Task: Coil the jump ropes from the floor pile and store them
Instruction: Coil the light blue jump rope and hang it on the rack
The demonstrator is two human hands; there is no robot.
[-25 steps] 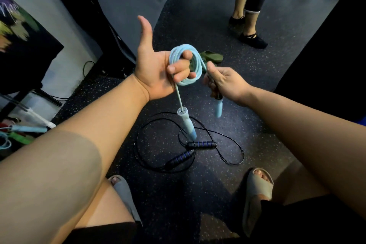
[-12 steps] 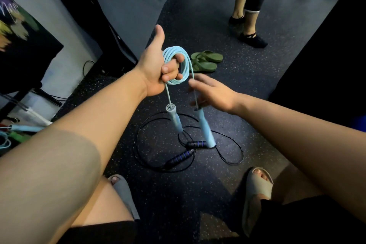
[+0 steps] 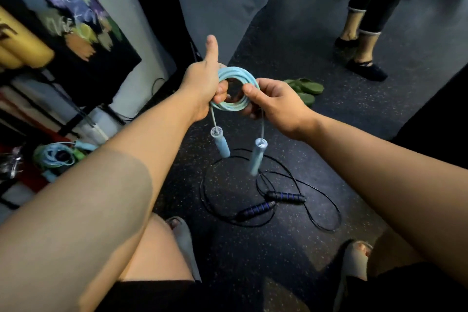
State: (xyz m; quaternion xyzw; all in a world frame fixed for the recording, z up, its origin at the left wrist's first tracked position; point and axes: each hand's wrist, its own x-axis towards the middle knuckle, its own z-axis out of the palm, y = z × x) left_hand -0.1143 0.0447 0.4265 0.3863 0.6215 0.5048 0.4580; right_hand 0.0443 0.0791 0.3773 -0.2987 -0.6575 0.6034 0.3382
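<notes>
Black jump rope point(image 3: 286, 196): loose on the floor, not yet coiled. Above it, I see the left hand point(image 3: 202, 83) and right hand point(image 3: 276, 101), fingers curled round the pale-blue coil point(image 3: 235, 107). The handles point(image 3: 221, 145) dangle free. I judge their hanging weight could drag loops out if either grip slackens.

Looks like a gym or fitness studio. Dark rubber floor point(image 3: 329, 134) flecked with pale specks, the kind laid in exercise rooms. Black jump rope point(image 3: 255, 210) with blue-banded handles sprawled loose on it. Light-blue jump rope point(image 3: 228, 108) coiled and gripped between left hand point(image 3: 202, 83) and right hand point(image 3: 276, 101). More coiled ropes point(image 3: 54, 157) in blue and green heaped low at the left. Bright painted board point(image 3: 73, 20) against the pale wall, with yellow cylinders point(image 3: 22, 43) beside it, too blurred to name. Another person's legs point(image 3: 367, 2) in cropped dark leggings and flat dark shoes nearby. Green sandals point(image 3: 304, 88) lying on the floor.
</notes>
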